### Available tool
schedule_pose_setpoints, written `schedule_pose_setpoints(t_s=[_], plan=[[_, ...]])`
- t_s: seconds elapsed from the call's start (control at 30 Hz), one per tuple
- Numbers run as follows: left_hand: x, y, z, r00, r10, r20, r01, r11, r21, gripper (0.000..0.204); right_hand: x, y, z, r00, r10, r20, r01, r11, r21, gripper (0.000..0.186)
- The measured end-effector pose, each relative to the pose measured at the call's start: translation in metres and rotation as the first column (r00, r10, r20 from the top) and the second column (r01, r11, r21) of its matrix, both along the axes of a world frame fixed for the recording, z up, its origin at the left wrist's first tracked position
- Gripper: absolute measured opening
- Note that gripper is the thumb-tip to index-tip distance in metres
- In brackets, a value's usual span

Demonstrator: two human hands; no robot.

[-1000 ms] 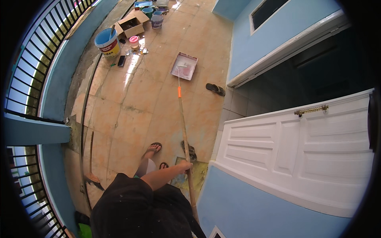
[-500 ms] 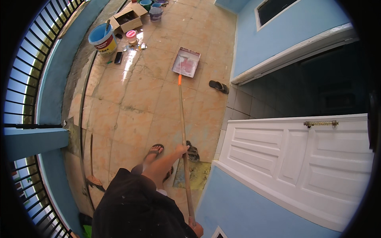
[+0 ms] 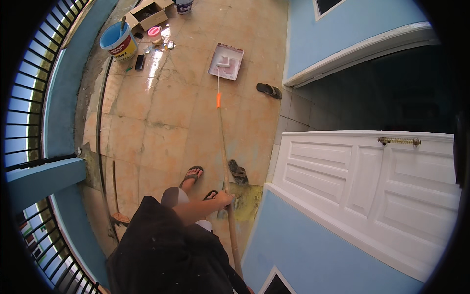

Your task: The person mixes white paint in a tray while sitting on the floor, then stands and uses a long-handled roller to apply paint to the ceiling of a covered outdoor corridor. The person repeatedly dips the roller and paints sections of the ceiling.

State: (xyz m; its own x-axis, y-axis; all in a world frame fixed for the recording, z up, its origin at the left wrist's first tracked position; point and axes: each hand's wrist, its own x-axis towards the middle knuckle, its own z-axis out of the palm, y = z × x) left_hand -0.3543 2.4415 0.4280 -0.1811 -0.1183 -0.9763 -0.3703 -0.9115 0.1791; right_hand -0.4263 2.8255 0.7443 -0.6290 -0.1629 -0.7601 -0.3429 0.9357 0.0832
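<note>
Gripping pole (image 3: pixel 224 161) with left hand (image 3: pixel 224 198), fingers wrapped closed around it. Can't tell state of right hand (image 3: pixel 250 290): reduced to a sliver of skin at lower edge, near pole's bottom end, itself lost behind black shirt (image 3: pixel 166 250). Running forward from left hand to orange grip (image 3: pixel 219 100), thin wire, then white roller (image 3: pixel 223 62) lying inside paint tray (image 3: pixel 235 71) on tiled floor (image 3: pixel 166 108). Hard to make out how much paint in tray. Just right of pole, one sandal (image 3: pixel 238 172); farther up, another sandal (image 3: pixel 269 90) near doorway (image 3: pixel 372 93), too dark inside to read. Right foot (image 3: pixel 212 194) partly hidden behind forearm; left foot (image 3: pixel 192 177) clearer. Cut off at top: cardboard box (image 3: pixel 152 19), contents unreadable, and small bucket (image 3: pixel 184 7). Nearby: big paint bucket (image 3: pixel 122 49) with handle poking out, pink-lidded jar (image 3: pixel 154 33), phone (image 3: pixel 140 61), plus bits too small to identify. White door (image 3: pixel 362 171) swallowed at right end by black rim.
</note>
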Motion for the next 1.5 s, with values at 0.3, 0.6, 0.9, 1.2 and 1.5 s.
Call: schedule_pose_setpoints(t_s=[0.3, 0.6, 0.9, 1.2, 1.5], plan=[[-0.01, -0.017, -0.036, 0.998, 0.049, -0.048, -0.049, 0.999, -0.006, 0.049, 0.003, -0.012, -0.029, 0.993, 0.104, -0.059, -0.105, 0.994, -0.025, 0.05], [-0.011, -0.123, -0.059, 0.992, 0.092, 0.087, -0.07, 0.971, -0.23, 0.044, 0.032, -0.12, -0.066, 0.992, 0.038, -0.123, -0.048, 0.995, -0.085, 0.06], [0.011, -0.028, -0.017, 0.995, -0.066, 0.068, 0.077, 0.984, -0.16, 0.046, 0.028, -0.008, -0.015, 1.0, -0.03, 0.0, 0.03, 0.999, -0.026, 0.047], [0.022, 0.021, 0.022, 0.994, -0.047, -0.097, 0.035, 0.992, -0.124, 0.048, 0.026, 0.037, 0.045, 0.997, -0.074, 0.007, 0.073, 0.995, 0.069, 0.05], [0.037, 0.037, 0.037, 0.993, -0.104, -0.056, 0.1, 0.992, -0.081, 0.047, 0.03, 0.041, 0.028, 0.999, -0.045, 0.004, 0.045, 0.998, 0.046, 0.053]])
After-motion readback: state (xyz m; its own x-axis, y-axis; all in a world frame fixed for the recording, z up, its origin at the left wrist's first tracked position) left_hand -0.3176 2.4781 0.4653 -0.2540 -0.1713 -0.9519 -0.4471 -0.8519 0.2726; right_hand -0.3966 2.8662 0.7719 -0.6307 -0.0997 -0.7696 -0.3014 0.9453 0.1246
